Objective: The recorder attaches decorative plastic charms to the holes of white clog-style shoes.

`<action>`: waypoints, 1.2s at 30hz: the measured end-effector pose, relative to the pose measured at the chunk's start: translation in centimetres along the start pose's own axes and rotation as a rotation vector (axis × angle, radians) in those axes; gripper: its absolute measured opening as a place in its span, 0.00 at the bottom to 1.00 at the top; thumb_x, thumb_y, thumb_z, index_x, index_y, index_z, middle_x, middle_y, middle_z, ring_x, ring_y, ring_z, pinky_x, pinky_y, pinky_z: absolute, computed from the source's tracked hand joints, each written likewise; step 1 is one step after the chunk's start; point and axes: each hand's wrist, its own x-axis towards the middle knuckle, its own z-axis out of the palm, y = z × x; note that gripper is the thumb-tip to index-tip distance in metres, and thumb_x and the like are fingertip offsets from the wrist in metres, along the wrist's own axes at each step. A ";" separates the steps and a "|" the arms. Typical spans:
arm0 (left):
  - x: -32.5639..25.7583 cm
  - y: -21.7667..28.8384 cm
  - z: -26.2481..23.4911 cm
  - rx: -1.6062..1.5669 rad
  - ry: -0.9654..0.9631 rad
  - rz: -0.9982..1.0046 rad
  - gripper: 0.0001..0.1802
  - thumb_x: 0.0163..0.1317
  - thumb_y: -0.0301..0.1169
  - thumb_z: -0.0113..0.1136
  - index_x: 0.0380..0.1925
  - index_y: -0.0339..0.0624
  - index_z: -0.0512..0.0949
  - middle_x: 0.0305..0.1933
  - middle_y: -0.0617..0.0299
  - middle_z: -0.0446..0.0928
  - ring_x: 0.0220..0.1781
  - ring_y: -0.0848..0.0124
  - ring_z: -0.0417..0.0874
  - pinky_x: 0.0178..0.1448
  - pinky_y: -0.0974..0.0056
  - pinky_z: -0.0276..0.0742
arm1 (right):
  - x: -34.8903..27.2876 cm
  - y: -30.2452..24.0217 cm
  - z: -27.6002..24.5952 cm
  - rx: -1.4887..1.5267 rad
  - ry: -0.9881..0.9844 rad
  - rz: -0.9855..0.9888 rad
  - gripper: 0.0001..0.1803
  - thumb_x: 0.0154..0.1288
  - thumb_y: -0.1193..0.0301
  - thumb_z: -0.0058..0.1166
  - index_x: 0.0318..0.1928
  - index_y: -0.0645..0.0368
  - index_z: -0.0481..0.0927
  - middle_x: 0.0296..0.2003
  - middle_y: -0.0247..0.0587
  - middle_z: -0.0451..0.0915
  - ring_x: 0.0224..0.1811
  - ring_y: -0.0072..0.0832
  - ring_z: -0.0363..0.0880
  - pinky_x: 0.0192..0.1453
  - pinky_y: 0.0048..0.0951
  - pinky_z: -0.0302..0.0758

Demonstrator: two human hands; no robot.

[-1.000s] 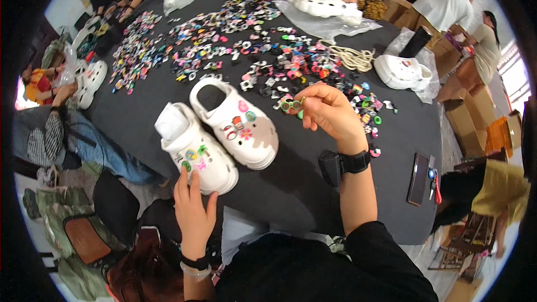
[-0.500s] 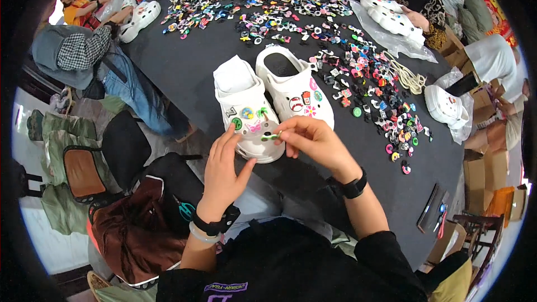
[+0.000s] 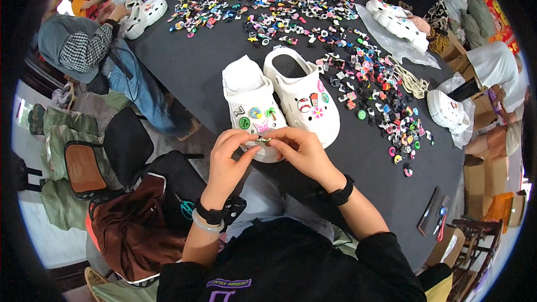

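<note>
Two white clogs stand side by side on the black table in front of me. The left clog [image 3: 257, 99] carries colourful shoe charms, among them a palm tree, a round green one and a pink one. More charms, one like a baseball, sit on the right clog [image 3: 324, 126]. Over the left clog's toe, a small greenish shoe charm [image 3: 263, 140] is pinched between the fingertips of my left hand [image 3: 228, 159] and my right hand [image 3: 305, 154]. My fingers hide much of that charm and part of the toe.
Loose shoe charms [image 3: 302, 5] lie heaped across the far and right side of the table [image 3: 369, 190]. Beyond are a cord bundle [image 3: 413, 83], another white clog [image 3: 446, 111] on plastic, and scissors [image 3: 441, 225]. Co-workers sit at the far right and left, with white clogs.
My left hand has closed in on the charm, which my right hand held before, and both hands now meet at it. The view has shifted slightly, so the clogs appear further right.
</note>
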 end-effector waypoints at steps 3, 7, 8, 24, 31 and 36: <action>-0.1 -0.2 0.2 -0.014 0.041 -0.066 0.10 0.48 0.22 0.67 0.33 0.37 0.81 0.35 0.58 0.78 0.35 0.66 0.77 0.41 0.65 0.73 | -0.1 0.1 0.0 -0.036 -0.005 -0.023 0.11 0.65 0.74 0.53 0.46 0.64 0.80 0.28 0.38 0.82 0.25 0.19 0.78 0.30 0.22 0.75; -0.2 -0.8 0.3 -0.006 0.100 -0.119 0.08 0.49 0.21 0.67 0.32 0.36 0.80 0.31 0.62 0.77 0.31 0.75 0.72 0.37 0.72 0.68 | 0.1 -0.2 -0.1 -0.052 -0.006 -0.051 0.11 0.64 0.74 0.53 0.46 0.64 0.79 0.27 0.39 0.82 0.24 0.20 0.78 0.29 0.22 0.75; -0.2 -0.9 0.2 -0.004 0.096 -0.119 0.08 0.49 0.21 0.67 0.32 0.36 0.80 0.31 0.62 0.77 0.31 0.75 0.72 0.37 0.72 0.68 | 0.0 -0.2 0.0 -0.068 -0.005 -0.047 0.12 0.64 0.74 0.54 0.47 0.64 0.79 0.28 0.40 0.82 0.24 0.20 0.78 0.29 0.23 0.75; 1.7 -1.9 -0.9 -0.103 0.009 -0.234 0.05 0.51 0.21 0.66 0.31 0.35 0.83 0.28 0.64 0.76 0.31 0.80 0.74 0.34 0.74 0.68 | 0.1 -0.2 -0.4 -0.088 -0.027 -0.020 0.12 0.63 0.73 0.54 0.46 0.62 0.80 0.26 0.39 0.79 0.22 0.20 0.73 0.28 0.24 0.71; 3.1 -1.3 -1.3 0.306 -0.128 0.100 0.06 0.49 0.21 0.66 0.29 0.35 0.82 0.26 0.60 0.77 0.29 0.71 0.78 0.32 0.70 0.70 | 0.1 0.1 -0.3 -0.115 0.006 -0.053 0.10 0.62 0.74 0.54 0.44 0.61 0.80 0.26 0.40 0.79 0.22 0.21 0.73 0.28 0.25 0.70; 3.3 -1.4 -1.1 0.165 -0.094 0.020 0.05 0.49 0.21 0.66 0.28 0.35 0.82 0.25 0.61 0.77 0.27 0.72 0.76 0.30 0.70 0.69 | 0.2 0.0 -0.4 -0.104 0.003 -0.046 0.10 0.62 0.75 0.54 0.43 0.61 0.81 0.27 0.41 0.80 0.23 0.22 0.74 0.29 0.25 0.71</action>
